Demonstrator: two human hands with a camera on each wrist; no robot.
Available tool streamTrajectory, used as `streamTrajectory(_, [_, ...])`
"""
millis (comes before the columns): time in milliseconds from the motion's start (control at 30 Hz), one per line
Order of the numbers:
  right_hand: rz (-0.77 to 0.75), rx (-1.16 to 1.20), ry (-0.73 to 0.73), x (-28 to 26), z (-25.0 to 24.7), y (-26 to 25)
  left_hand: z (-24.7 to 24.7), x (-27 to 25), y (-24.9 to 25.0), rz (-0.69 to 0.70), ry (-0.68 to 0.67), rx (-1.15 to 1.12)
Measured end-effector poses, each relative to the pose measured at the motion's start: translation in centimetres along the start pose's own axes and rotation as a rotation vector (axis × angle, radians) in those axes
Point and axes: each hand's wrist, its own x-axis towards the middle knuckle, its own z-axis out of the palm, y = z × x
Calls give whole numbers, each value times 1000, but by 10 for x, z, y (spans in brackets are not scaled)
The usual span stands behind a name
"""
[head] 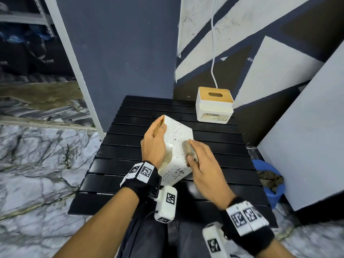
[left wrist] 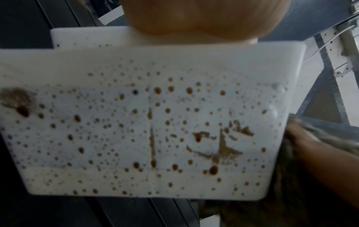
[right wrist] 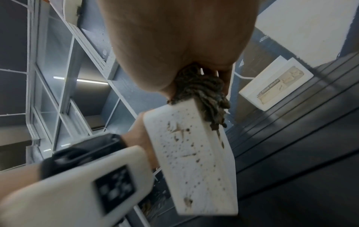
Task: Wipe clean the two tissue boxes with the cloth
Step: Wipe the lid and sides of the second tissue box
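Observation:
A white tissue box spattered with brown spots lies tipped on its side, raised off the black slatted table. My left hand grips its left end by the wooden lid. My right hand holds a grey-brown cloth bunched against the box's right edge. The left wrist view shows the spotted face with the cloth at its right. In the right wrist view the cloth sits on the box's top corner. A second white tissue box with a wooden lid stands upright at the table's far right.
A blue bucket holding dirty cloth sits on the floor right of the table. A white cable hangs down the painted wall behind the second box. A large white panel leans at the right. Marble floor lies to the left.

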Motion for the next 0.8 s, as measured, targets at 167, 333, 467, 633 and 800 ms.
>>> streamTrajectory(167, [7,-23,-12,5,0,1,-1,0,0,-20,-26,-23])
streamTrajectory(333, [87,-43,-23,73,2,12,-1,0,1,-23,-35,-13])
streamTrajectory(467, [146,-30,-76,101,3,17,-2,1,1,-21,-16,-19])
streamTrajectory(633, [137,31,-43,79,3,15,-2,-1,1,-8,22,-9])
streamTrajectory(800, [24,-9,-25,28,0,-1,-1,-3,1,-5,32,19])
